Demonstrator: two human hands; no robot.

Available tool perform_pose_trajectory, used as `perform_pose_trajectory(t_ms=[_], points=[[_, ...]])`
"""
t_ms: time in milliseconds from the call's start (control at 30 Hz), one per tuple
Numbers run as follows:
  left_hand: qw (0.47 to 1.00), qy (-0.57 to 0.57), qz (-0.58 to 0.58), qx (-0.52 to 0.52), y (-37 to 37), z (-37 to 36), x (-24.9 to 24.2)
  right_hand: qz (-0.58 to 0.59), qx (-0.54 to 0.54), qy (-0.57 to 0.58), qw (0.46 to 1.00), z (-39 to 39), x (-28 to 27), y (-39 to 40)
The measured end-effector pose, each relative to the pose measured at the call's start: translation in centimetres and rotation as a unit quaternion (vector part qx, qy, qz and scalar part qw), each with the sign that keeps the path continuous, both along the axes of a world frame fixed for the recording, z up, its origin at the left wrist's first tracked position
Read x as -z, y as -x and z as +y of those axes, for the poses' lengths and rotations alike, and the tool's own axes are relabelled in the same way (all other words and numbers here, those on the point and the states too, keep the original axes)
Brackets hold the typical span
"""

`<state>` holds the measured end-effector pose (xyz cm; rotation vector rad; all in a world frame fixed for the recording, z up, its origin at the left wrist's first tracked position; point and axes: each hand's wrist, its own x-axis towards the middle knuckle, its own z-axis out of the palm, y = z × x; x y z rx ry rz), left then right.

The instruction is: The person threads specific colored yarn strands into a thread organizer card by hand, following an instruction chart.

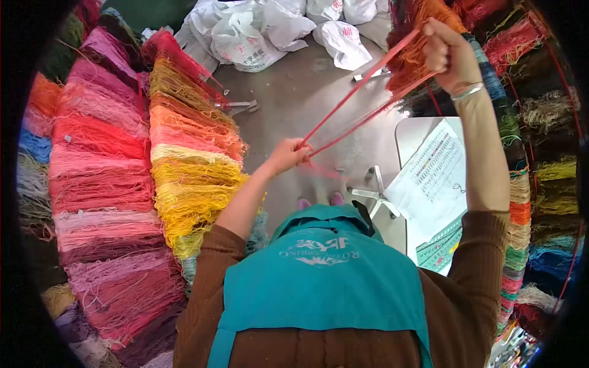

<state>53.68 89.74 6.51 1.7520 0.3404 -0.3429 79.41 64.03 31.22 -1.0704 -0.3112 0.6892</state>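
A skein of red thread (366, 81) is stretched between my two hands in long strands. My left hand (287, 157), low in the middle, is closed around one end, and a loose tail hangs below it. My right hand (450, 54) is raised at the upper right with its fingers curled around the other end. Behind that hand hangs a bunch of orange thread (412, 58). The strands run taut and slant upward from left to right.
Racks of hanging thread stand on both sides, with pink skeins (101, 184) and yellow skeins (196, 202) at left. White plastic bags (245, 37) lie on the floor ahead. A printed chart (432, 178) rests on a white table (410, 130) at right, near a wheeled base (375, 194).
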Motion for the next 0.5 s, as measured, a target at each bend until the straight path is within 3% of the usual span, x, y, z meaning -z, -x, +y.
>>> perform_pose_trajectory(t_ms=[67, 167, 233, 267, 300, 333, 367, 400, 433, 467, 500], points=[[0.999, 0.033, 0.018, -0.033, 2.0, 0.8, 3.8, -0.011, -0.004, -0.013, 1.0, -0.4, 0.0, -2.3], [0.993, -0.078, 0.09, 0.021, 5.4, 3.1, 7.0, -0.059, 0.033, 0.002, 0.998, -0.1, -0.6, -5.2], [0.968, -0.25, 0.027, 0.025, 8.7, 3.6, 10.9, -0.077, 0.079, 0.019, 0.994, 2.4, -2.5, -2.8], [0.94, -0.341, 0.003, 0.017, 10.5, 4.7, 11.5, -0.084, 0.001, 0.016, 0.996, 2.8, -2.0, -4.0], [0.953, -0.301, 0.012, -0.033, 11.1, 5.2, 10.5, -0.141, -0.047, 0.006, 0.989, 4.5, -1.3, -3.5], [0.96, -0.264, 0.019, -0.09, 10.8, 5.2, 9.0, -0.118, -0.105, -0.016, 0.987, 6.3, -0.4, -3.2], [0.956, -0.262, -0.01, -0.132, 10.4, 5.5, 6.9, -0.094, -0.073, -0.001, 0.993, 8.8, 0.8, -0.8], [0.949, -0.262, -0.041, -0.172, 10.2, 5.8, 4.0, 0.023, -0.029, 0.004, 0.999, 11.3, 0.7, 2.7], [0.939, -0.269, -0.078, -0.202, 10.1, 5.8, -0.6, 0.014, -0.095, -0.03, 0.995, 13.3, 2.2, 4.5], [0.927, -0.275, -0.119, -0.224, 10.0, 5.8, -6.1, 0.116, -0.192, -0.078, 0.971, 15.0, 3.9, 5.9], [0.896, -0.333, -0.173, -0.239, 10.7, 6.4, -10.6, 0.096, -0.247, -0.069, 0.962, 16.9, 5.6, 7.5]])
